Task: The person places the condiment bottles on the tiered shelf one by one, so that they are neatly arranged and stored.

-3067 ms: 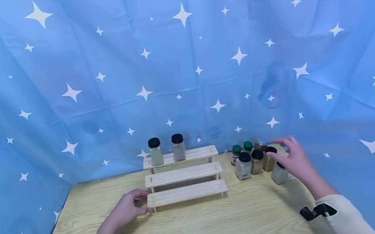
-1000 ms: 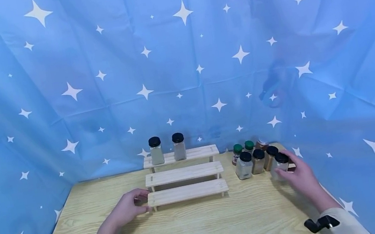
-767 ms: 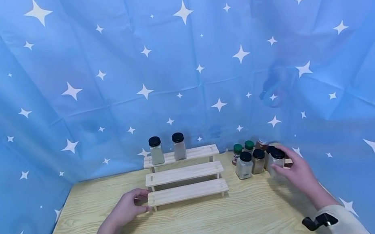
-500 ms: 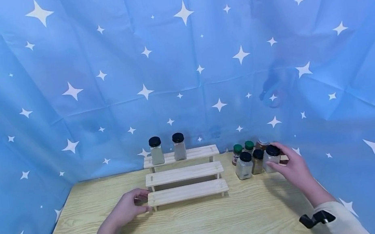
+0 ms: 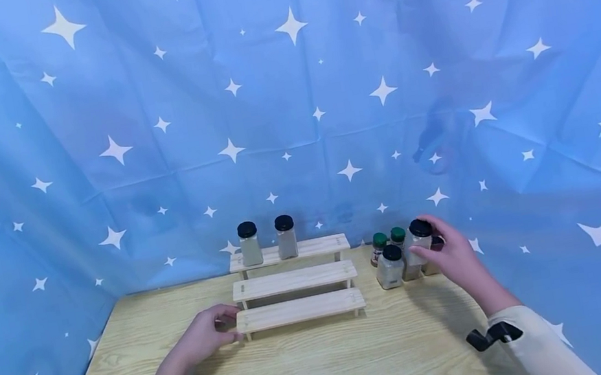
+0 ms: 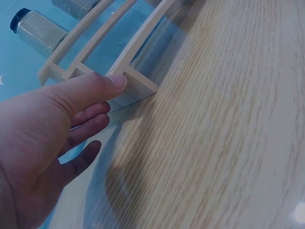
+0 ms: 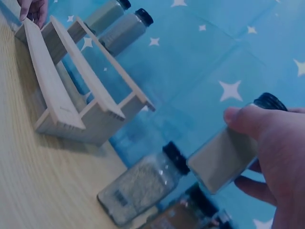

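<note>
My right hand grips a clear spice jar with a black lid, thumb on one side and fingers on the other. The held jar is tilted and raised over the other jars at the right. At the left end of a three-step wooden rack, my left hand pinches the corner of the lowest shelf; its thumb lies on the shelf end, other fingers loosely bent. Two black-lidded jars, a pale greenish one and a greyish one, stand upright on the top shelf.
Right of the rack, a black-lidded jar of pale contents stands in front of two green-lidded jars. More jars beside them are partly hidden by my right hand and its jar. A blue star-patterned curtain hangs behind the wooden table.
My right hand reached the jar at the right end of the group, took hold of it, lifted it and carried it left over the other jars. My left hand stays at the rack.
</note>
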### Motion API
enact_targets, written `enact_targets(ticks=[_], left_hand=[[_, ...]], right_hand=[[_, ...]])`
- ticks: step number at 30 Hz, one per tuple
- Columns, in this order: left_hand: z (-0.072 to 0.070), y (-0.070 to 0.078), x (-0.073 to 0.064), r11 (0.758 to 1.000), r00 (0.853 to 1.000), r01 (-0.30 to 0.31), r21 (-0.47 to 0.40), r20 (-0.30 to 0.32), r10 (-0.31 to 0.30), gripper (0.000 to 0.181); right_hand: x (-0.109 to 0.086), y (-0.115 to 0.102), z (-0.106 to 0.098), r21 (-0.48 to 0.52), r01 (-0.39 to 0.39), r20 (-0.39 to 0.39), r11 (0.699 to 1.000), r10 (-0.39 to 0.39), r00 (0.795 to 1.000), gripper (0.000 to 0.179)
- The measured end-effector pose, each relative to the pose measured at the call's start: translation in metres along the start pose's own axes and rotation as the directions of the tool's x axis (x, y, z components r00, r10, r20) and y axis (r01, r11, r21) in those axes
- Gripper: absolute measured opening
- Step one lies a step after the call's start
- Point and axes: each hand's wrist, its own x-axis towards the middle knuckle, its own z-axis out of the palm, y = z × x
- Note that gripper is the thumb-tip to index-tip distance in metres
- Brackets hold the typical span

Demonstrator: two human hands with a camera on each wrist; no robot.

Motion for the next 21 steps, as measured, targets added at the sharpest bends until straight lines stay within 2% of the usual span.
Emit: enact_targets(ticks=[3,12,21], left_hand=[[0.0,0.0,-0.002,1.0,1.0,-0.006,0.0,0.004,0.006,0.053],[0.001,-0.002,0.0,1.0,1.0,-0.004,0.007,0.004,0.004,0.054],[-0.001,0.0,-0.001,1.0,1.0,0.007,-0.012,0.016,-0.007,0.053]], right_hand=[[0.008,-0.007,0.003,-0.003,0.025,0.015,1.0,-0.025,1.0,0.072],[0.033,-0.035,0.019,0.071,0.061,0.082,0.996,-0.067,0.994,0.072],[0.057,-0.053,0.044,0.095,0.092,0.157,0.991,-0.106,0.982,0.071]])
